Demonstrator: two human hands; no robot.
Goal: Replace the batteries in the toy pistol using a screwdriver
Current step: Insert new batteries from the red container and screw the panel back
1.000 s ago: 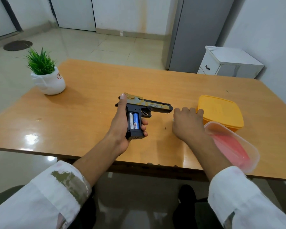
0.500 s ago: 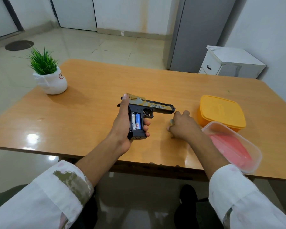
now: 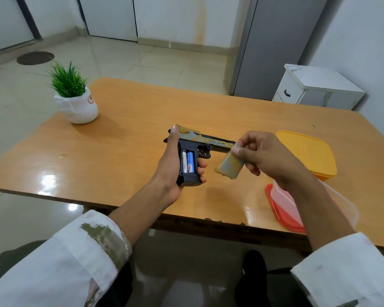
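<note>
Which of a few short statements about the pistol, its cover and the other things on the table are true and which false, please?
1. The left hand grips the toy pistol by its handle. True.
2. The pistol's open handle is empty. False: two batteries sit in it.
3. The right hand pinches the battery cover. True.
4. The potted plant stands beside the yellow container. False: the plant is far left, the container right.

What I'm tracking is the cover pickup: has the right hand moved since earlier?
Yes. The right hand has lifted off the table, away from the yellow box toward the toy pistol, pinching the battery cover.
</note>
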